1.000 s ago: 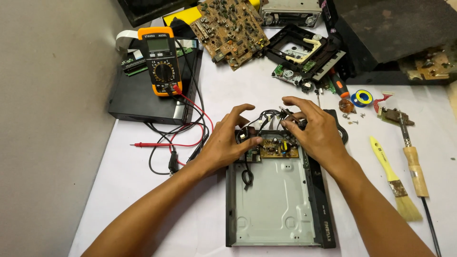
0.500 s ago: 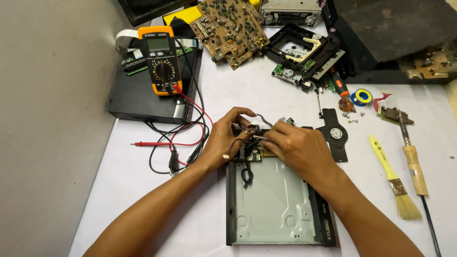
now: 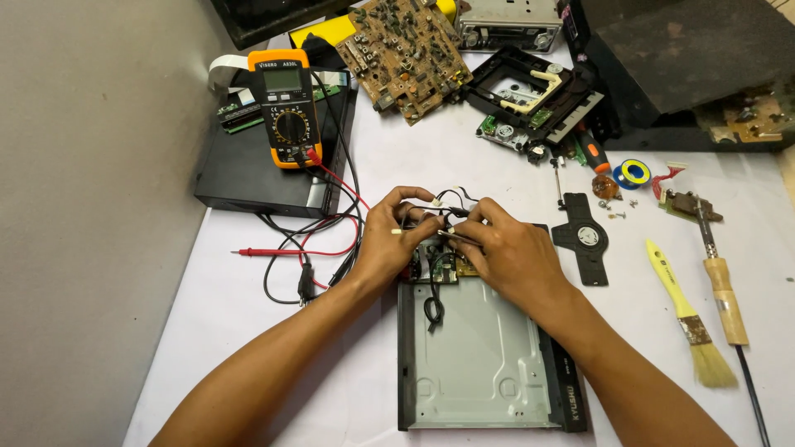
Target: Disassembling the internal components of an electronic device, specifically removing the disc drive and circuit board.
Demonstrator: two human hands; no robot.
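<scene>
My left hand (image 3: pixel 396 240) and right hand (image 3: pixel 505 252) meet at the twelve o'clock end of the open grey sheet-metal player chassis (image 3: pixel 480 356), over the small green circuit board (image 3: pixel 436 263) seated in its top corner. Both hands are closed narrow: the left pinches the thin black wires with a small white plug (image 3: pixel 436 201), and the right pinches the same bundle just beside it, though I cannot tell whether something slim lies under its fingers. I judge these wires light, limp and springy, and the plug brittle, so I would grip the plug body, not the strands. The board looks stiff but fragile; its edges are the safe hold. At ten o'clock sits the orange-cased multimeter (image 3: pixel 286 108) on a flat black box (image 3: pixel 248 178). At three o'clock lie the yellow-handled brush (image 3: pixel 686 310) and the wooden-handled soldering iron (image 3: pixel 719 277).
</scene>
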